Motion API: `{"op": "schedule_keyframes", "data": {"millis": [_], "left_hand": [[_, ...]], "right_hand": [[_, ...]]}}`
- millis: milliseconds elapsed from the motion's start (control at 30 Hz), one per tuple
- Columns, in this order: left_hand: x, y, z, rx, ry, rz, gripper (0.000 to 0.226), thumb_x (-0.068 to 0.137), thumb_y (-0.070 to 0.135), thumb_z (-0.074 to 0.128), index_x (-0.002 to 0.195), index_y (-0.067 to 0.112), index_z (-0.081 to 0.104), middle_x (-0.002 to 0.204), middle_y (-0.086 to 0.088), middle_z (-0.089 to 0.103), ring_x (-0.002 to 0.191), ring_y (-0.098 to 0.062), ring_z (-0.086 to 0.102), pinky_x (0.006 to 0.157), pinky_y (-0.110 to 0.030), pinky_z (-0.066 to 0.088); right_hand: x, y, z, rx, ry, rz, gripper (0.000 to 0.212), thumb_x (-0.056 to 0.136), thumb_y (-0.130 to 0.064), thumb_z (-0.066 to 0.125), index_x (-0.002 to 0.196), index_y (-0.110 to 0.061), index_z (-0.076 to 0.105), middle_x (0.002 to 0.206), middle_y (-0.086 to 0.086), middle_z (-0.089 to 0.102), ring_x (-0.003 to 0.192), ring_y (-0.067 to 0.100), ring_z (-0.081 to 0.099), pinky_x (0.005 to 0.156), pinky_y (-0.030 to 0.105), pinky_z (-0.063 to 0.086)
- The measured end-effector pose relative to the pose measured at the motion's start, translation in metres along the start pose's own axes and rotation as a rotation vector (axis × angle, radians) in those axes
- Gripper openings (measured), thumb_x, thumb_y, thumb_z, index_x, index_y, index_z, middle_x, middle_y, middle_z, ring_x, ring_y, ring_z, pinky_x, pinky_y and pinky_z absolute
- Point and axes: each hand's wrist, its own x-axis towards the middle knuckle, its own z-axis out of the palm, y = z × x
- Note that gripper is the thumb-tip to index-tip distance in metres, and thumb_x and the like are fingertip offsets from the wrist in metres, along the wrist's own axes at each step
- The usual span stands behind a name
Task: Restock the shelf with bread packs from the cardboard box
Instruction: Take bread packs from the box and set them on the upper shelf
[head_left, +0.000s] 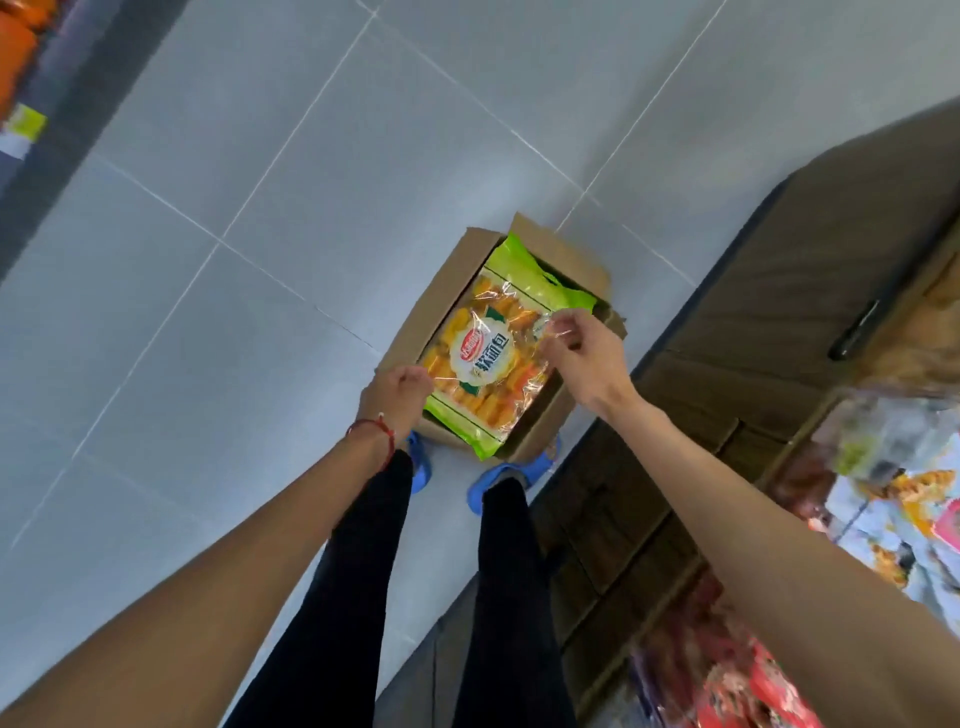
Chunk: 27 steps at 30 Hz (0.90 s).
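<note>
1. The bread pack (485, 358) is pinched at its left edge by the left hand (396, 391) and at its right edge by the right hand (584, 353).
2. It is held just above the open cardboard box (410, 332) on the tiled floor (208, 208).
3. It is best lifted level, the film gripped without tearing, towards the shelf (810, 270) at right.

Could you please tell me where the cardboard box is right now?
The cardboard box sits on the tiled floor at centre frame, just ahead of the blue shoes, left of the brown shelf unit.

Green-edged bread pack (485, 358), brown cardboard box (441, 291)
</note>
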Motion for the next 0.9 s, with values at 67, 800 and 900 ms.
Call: {"op": "schedule_keyframes", "data": {"millis": [67,800,900], "left_hand": [[0.028,-0.010,0.023,-0.019,0.021,-0.048,0.008,0.091,0.024,0.055,0.089,0.021,0.063,0.088,-0.003,0.061,0.085,-0.020,0.055,0.074,-0.027,0.044],[0.200,-0.110,0.159,-0.710,0.219,-0.565,0.124,0.040,0.068,0.081,0.145,0.021,0.036,0.131,-0.006,0.059,0.112,-0.032,0.061,0.093,-0.052,0.050],[0.183,-0.103,0.157,-0.737,0.277,-0.505,0.108,0.052,0.061,0.076,0.146,0.027,0.032,0.133,-0.005,0.057,0.114,-0.033,0.059,0.096,-0.054,0.047]], "right_hand": [[0.037,0.019,0.005,-0.054,-0.008,0.006,0.039,0.097,-0.036,0.065,0.131,-0.017,0.059,0.125,-0.004,0.063,0.114,0.014,0.059,0.102,0.041,0.052],[0.216,0.127,0.071,-0.291,-0.133,-0.072,0.064,0.089,-0.050,0.070,0.142,-0.020,0.051,0.133,0.004,0.058,0.116,0.028,0.059,0.095,0.044,0.049],[0.193,0.124,0.068,-0.252,-0.111,-0.030,0.068,0.082,-0.042,0.078,0.140,-0.020,0.050,0.131,0.002,0.058,0.119,0.025,0.056,0.098,0.045,0.048]]}}
